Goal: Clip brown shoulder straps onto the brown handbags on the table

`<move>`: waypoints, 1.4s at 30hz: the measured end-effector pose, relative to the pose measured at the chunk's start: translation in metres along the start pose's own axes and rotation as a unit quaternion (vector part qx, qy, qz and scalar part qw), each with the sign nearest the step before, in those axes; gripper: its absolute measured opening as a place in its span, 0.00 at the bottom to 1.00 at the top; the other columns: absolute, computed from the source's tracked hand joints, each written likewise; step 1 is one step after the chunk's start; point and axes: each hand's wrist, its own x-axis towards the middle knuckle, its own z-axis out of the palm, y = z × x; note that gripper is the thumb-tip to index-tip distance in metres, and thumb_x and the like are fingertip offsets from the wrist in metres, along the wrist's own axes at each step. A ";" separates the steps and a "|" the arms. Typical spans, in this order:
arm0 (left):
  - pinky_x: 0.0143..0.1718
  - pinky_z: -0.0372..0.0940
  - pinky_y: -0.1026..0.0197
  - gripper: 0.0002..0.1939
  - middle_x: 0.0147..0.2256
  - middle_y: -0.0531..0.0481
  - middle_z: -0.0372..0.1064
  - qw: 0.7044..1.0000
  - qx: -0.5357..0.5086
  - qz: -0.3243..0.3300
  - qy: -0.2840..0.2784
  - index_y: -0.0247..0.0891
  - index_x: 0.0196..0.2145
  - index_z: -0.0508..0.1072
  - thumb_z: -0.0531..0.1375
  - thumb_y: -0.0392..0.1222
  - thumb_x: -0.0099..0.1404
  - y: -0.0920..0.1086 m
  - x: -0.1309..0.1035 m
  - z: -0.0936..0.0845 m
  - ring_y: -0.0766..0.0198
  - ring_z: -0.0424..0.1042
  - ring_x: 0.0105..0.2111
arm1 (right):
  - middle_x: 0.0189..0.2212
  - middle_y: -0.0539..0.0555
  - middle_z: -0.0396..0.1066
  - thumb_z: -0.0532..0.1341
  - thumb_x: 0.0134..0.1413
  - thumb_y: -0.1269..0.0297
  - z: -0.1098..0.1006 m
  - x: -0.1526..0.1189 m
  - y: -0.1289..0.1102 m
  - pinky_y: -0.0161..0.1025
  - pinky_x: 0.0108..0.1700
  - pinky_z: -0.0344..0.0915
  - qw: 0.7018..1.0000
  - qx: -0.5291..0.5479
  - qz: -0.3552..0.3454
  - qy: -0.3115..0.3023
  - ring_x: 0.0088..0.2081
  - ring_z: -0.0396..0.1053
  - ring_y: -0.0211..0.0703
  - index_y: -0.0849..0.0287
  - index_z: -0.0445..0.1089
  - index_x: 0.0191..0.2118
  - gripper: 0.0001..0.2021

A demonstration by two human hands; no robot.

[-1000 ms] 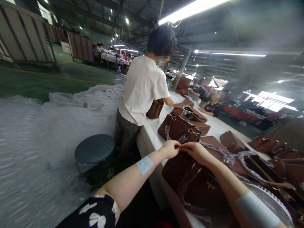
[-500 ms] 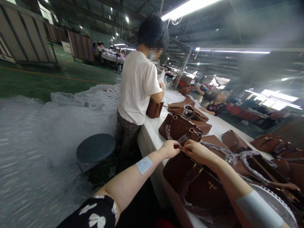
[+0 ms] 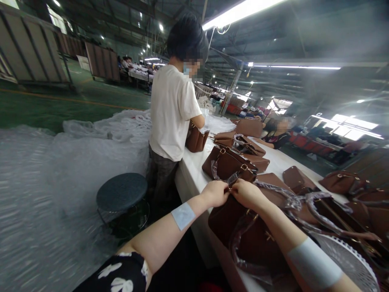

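Observation:
In front of me a dark brown handbag (image 3: 221,223) lies tilted on the table, its handle (image 3: 235,247) wrapped in clear plastic and a small gold bow on its front. My left hand (image 3: 216,193) is closed in a pinch at the bag's upper far end. Meeting it there, my right hand (image 3: 247,194) is also closed, thumb and fingers pressed together. Between the fingertips a bit of the bag's small metal fitting shows; the fingers hide most of it. Just beyond my hands sits another brown handbag (image 3: 226,164) with gold rings.
Several more brown bags and flaps cover the white table (image 3: 191,174). A white basket (image 3: 343,255) sits at the lower right. A co-worker in a white shirt (image 3: 172,109) stands at the left edge, near a round stool (image 3: 121,190) and heaped clear plastic (image 3: 91,150). Another person sits across.
My hands have drawn closer together at the fitting, covering more of it. The white-shirted co-worker's arm has lowered toward the bag there. Across the table, a brown bag now stands higher in view.

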 end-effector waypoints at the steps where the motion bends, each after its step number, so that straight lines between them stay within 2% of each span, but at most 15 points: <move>1: 0.35 0.65 0.59 0.09 0.30 0.46 0.75 1.000 0.003 0.006 -0.003 0.39 0.29 0.76 0.58 0.43 0.62 0.000 0.000 -0.002 0.56 0.74 0.32 | 0.39 0.59 0.74 0.55 0.59 0.63 -0.002 -0.003 -0.001 0.38 0.43 0.64 1.000 0.001 0.005 0.005 0.42 0.73 0.48 0.57 0.77 0.32 0.13; 4: 0.36 0.64 0.60 0.08 0.28 0.49 0.74 0.999 -0.031 0.009 -0.019 0.40 0.27 0.75 0.59 0.44 0.61 -0.006 0.001 -0.007 0.58 0.73 0.32 | 0.42 0.60 0.74 0.58 0.57 0.61 -0.012 -0.014 0.003 0.41 0.41 0.64 0.999 -0.003 0.028 0.031 0.41 0.73 0.51 0.56 0.76 0.40 0.11; 6: 0.34 0.63 0.62 0.07 0.26 0.52 0.73 0.991 -0.129 -0.017 -0.042 0.39 0.25 0.74 0.60 0.42 0.58 -0.011 0.001 -0.009 0.61 0.71 0.30 | 0.41 0.59 0.75 0.62 0.53 0.60 -0.020 -0.024 0.011 0.43 0.39 0.64 0.997 0.005 0.057 0.045 0.41 0.73 0.54 0.54 0.73 0.47 0.15; 8: 0.31 0.62 0.65 0.05 0.26 0.52 0.72 0.966 -0.245 -0.054 -0.063 0.37 0.25 0.73 0.59 0.38 0.57 -0.013 0.000 -0.010 0.66 0.69 0.28 | 0.39 0.56 0.77 0.63 0.50 0.60 -0.026 -0.032 0.024 0.42 0.39 0.65 0.995 0.063 0.060 0.037 0.40 0.74 0.54 0.52 0.73 0.46 0.16; 10: 0.30 0.61 0.66 0.05 0.31 0.50 0.74 0.920 -0.376 -0.080 -0.071 0.35 0.26 0.72 0.58 0.36 0.57 -0.010 -0.001 -0.011 0.69 0.68 0.27 | 0.33 0.53 0.78 0.61 0.53 0.58 -0.027 -0.038 0.035 0.40 0.38 0.65 0.982 0.181 0.041 0.013 0.36 0.74 0.49 0.53 0.75 0.40 0.11; 12: 0.32 0.62 0.67 0.05 0.37 0.47 0.76 0.853 -0.511 -0.080 -0.071 0.34 0.27 0.71 0.58 0.37 0.58 -0.001 -0.002 -0.011 0.70 0.70 0.30 | 0.27 0.52 0.76 0.58 0.56 0.52 -0.023 -0.041 0.042 0.39 0.33 0.66 0.949 0.313 0.031 -0.010 0.30 0.73 0.45 0.56 0.74 0.35 0.14; 14: 0.36 0.65 0.65 0.08 0.38 0.45 0.76 0.782 -0.614 -0.083 -0.067 0.33 0.27 0.70 0.61 0.42 0.59 0.010 -0.002 -0.011 0.69 0.72 0.33 | 0.28 0.53 0.77 0.60 0.53 0.47 -0.016 -0.043 0.044 0.38 0.33 0.67 0.908 0.419 0.028 -0.018 0.31 0.73 0.45 0.57 0.73 0.36 0.17; 16: 0.39 0.67 0.62 0.14 0.34 0.45 0.76 0.768 -0.633 -0.086 -0.053 0.32 0.29 0.71 0.64 0.47 0.59 0.020 -0.001 -0.009 0.67 0.73 0.33 | 0.36 0.56 0.79 0.66 0.46 0.46 -0.008 -0.044 0.042 0.39 0.37 0.69 0.871 0.490 0.015 -0.008 0.37 0.75 0.47 0.58 0.73 0.40 0.21; 19: 0.40 0.68 0.62 0.18 0.31 0.47 0.75 0.791 -0.607 -0.082 -0.012 0.31 0.32 0.73 0.69 0.49 0.54 0.027 0.002 -0.005 0.68 0.73 0.32 | 0.38 0.58 0.79 0.64 0.48 0.43 0.001 -0.046 0.038 0.40 0.37 0.69 0.856 0.514 0.041 0.026 0.39 0.75 0.50 0.58 0.74 0.42 0.24; 22: 0.37 0.69 0.62 0.16 0.28 0.50 0.74 0.816 -0.573 -0.077 0.016 0.32 0.31 0.73 0.71 0.45 0.51 0.025 0.003 0.000 0.68 0.74 0.29 | 0.35 0.57 0.79 0.57 0.55 0.42 0.005 -0.051 0.034 0.39 0.33 0.68 0.877 0.472 0.067 0.050 0.37 0.76 0.50 0.57 0.75 0.40 0.23; 26: 0.32 0.69 0.63 0.14 0.25 0.52 0.73 0.840 -0.536 -0.081 -0.010 0.32 0.33 0.74 0.70 0.43 0.52 0.021 0.000 0.002 0.68 0.73 0.26 | 0.35 0.55 0.79 0.55 0.61 0.48 0.002 -0.059 0.029 0.40 0.39 0.68 0.926 0.369 0.011 0.082 0.38 0.75 0.49 0.55 0.77 0.40 0.19; 29: 0.31 0.67 0.65 0.11 0.26 0.51 0.74 0.869 -0.489 -0.063 -0.047 0.32 0.32 0.77 0.68 0.43 0.55 0.021 -0.004 -0.003 0.69 0.71 0.26 | 0.37 0.55 0.79 0.56 0.62 0.52 -0.001 -0.062 0.026 0.40 0.43 0.67 0.946 0.307 -0.044 0.092 0.39 0.74 0.49 0.54 0.77 0.39 0.16; 32: 0.30 0.65 0.66 0.10 0.26 0.51 0.74 0.898 -0.434 -0.034 -0.064 0.33 0.33 0.78 0.65 0.43 0.59 0.022 -0.008 -0.010 0.70 0.68 0.25 | 0.35 0.55 0.78 0.55 0.63 0.54 -0.001 -0.063 0.025 0.40 0.42 0.67 0.951 0.287 -0.067 0.094 0.38 0.73 0.48 0.55 0.77 0.37 0.15; 35: 0.33 0.64 0.65 0.09 0.28 0.50 0.75 0.924 -0.378 0.014 -0.048 0.32 0.33 0.78 0.64 0.42 0.59 0.023 -0.008 -0.015 0.68 0.70 0.28 | 0.32 0.55 0.76 0.54 0.64 0.53 0.002 -0.062 0.026 0.40 0.39 0.66 0.950 0.283 -0.092 0.092 0.36 0.71 0.46 0.56 0.75 0.35 0.17; 42: 0.37 0.65 0.64 0.08 0.31 0.48 0.76 0.948 -0.310 0.060 -0.025 0.34 0.33 0.79 0.63 0.41 0.60 0.022 -0.006 -0.012 0.64 0.73 0.33 | 0.29 0.52 0.72 0.54 0.66 0.55 0.003 -0.061 0.026 0.38 0.37 0.63 0.952 0.260 -0.130 0.092 0.33 0.68 0.43 0.57 0.73 0.32 0.17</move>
